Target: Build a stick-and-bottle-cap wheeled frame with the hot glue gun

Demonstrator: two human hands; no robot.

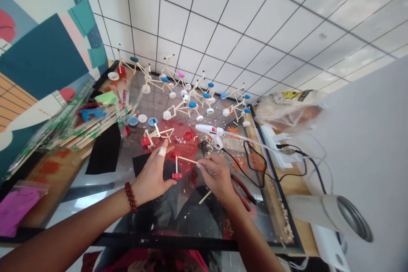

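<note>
My right hand point(218, 176) pinches the end of a thin wooden stick point(187, 160). The stick's far end meets a short wooden axle point(176, 165) with a red bottle cap point(177, 176) at each end. Beside it, my left hand point(153, 176) has its fingers spread, with white tape round one finger. Its thumb points toward the near cap; I cannot tell whether it touches. Just beyond the left fingertips stands a small stick frame point(158, 135) with a red cap and a black-tipped handlebar. A loose stick point(205, 197) lies near my right hand.
A white glue gun point(210, 131) lies behind my hands, its black cable running right. Red-handled pliers point(244, 191) sit right of my right hand. Several stick models with coloured caps point(192, 105) line the back. Bundled sticks point(92, 127) and loose caps point(142, 118) are left.
</note>
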